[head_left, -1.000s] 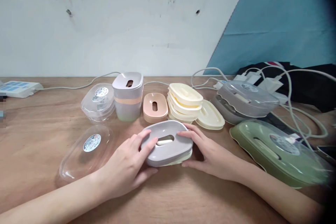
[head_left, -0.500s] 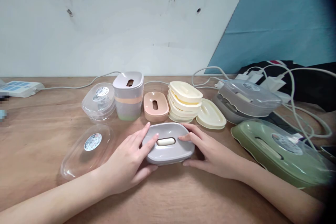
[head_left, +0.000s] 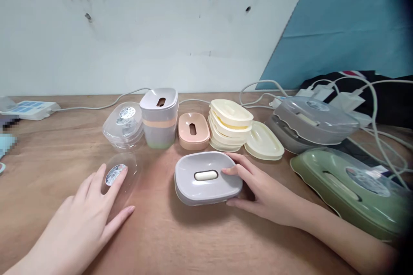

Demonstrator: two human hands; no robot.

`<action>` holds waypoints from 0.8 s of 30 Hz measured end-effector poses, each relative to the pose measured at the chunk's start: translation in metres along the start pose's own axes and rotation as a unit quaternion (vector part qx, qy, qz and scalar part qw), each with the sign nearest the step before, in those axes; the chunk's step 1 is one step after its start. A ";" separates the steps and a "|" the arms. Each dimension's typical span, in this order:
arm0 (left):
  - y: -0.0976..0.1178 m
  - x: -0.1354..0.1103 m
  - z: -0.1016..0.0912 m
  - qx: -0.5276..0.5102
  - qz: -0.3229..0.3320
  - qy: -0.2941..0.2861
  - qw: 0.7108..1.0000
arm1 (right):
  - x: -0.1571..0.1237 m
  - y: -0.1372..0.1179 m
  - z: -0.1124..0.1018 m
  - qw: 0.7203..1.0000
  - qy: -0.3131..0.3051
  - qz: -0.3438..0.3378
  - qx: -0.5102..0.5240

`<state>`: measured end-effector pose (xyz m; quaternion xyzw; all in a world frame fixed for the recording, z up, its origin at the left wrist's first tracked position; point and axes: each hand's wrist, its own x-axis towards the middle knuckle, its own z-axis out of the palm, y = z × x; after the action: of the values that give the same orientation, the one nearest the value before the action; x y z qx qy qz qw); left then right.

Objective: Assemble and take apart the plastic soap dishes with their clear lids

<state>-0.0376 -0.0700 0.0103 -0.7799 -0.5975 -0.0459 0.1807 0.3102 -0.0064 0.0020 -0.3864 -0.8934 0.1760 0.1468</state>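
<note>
Bench [head_left: 167,245] first, then the green box [head_left: 335,202] over on my right. My left grip [head_left: 88,206] is spread open over the clear lid [head_left: 113,173], can't tell if it's touching. My right grip [head_left: 263,189] has the grey dish [head_left: 190,169] by its right end, just in front of the peach dish [head_left: 201,131]. Cream bar [head_left: 206,175] shows in the grey dish's slot.

Stacked trays [head_left: 230,126] behind dish [head_left: 193,187], cover [head_left: 129,180] left
</note>
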 end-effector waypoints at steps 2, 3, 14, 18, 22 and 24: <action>-0.013 -0.008 0.005 -0.031 -0.024 -0.041 0.998 | 0.000 0.000 0.000 1.000 0.003 0.002 0.003; -0.016 -0.009 0.006 -0.054 -0.024 -0.053 0.997 | 0.000 0.001 0.000 1.000 0.005 0.003 0.004; 0.031 0.061 -0.008 -0.499 0.122 0.101 0.852 | 0.002 -0.006 -0.005 0.999 -0.015 0.028 0.016; 0.043 0.074 0.015 -0.529 0.197 0.107 0.818 | 0.002 -0.006 -0.005 0.999 -0.013 0.032 0.018; 0.043 0.073 0.020 -0.523 0.191 0.106 0.824 | 0.002 -0.002 -0.005 0.999 -0.012 0.023 0.032; 0.042 0.072 0.019 -0.522 0.190 0.109 0.824 | 0.002 0.000 -0.004 0.999 -0.011 0.021 0.034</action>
<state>0.0197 -0.0066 0.0039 -0.8456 -0.3010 -0.4003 -0.1849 0.3103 -0.0043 0.0059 -0.3975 -0.8802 0.2137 0.1465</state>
